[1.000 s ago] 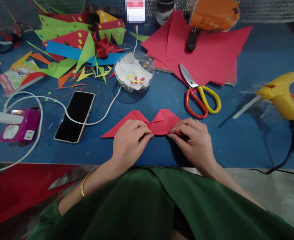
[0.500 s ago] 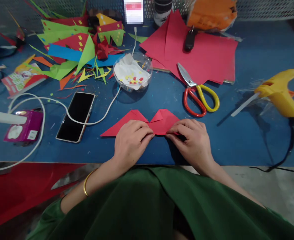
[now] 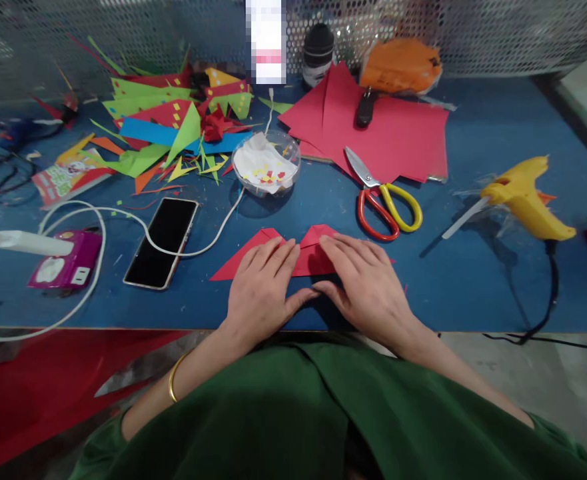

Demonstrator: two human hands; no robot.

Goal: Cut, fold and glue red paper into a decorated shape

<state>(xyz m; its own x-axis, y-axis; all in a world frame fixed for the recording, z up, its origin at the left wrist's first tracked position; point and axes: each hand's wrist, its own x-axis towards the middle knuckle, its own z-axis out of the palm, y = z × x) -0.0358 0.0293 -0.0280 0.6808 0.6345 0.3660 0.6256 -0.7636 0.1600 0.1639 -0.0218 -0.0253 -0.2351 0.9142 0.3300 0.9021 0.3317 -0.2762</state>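
Note:
A folded red paper (image 3: pixel 305 265) lies on the blue table close to its front edge, with two raised humps and a long point to the left. My left hand (image 3: pixel 262 283) rests flat on its left half, fingers stretched out. Over the right half lies my right hand (image 3: pixel 368 283), also flat with fingers extended. The two thumbs nearly meet below the paper's lower edge. Parts of the paper are hidden under both hands. Beyond the right hand lie scissors (image 3: pixel 379 193) with one red and one yellow handle.
Behind are a clear bowl (image 3: pixel 293 163) with paper bits, red sheets (image 3: pixel 393 140) and cut paper shapes (image 3: pixel 148 110). A phone (image 3: pixel 163 241), white cable (image 3: pixel 218 233) and purple power adapter (image 3: pixel 86 263) stand left. A yellow glue gun (image 3: pixel 526 200) lies right.
My fingers were bent, pinching the paper's lower edge; now both hands are spread flat on top of it. The camera view has tilted up slightly.

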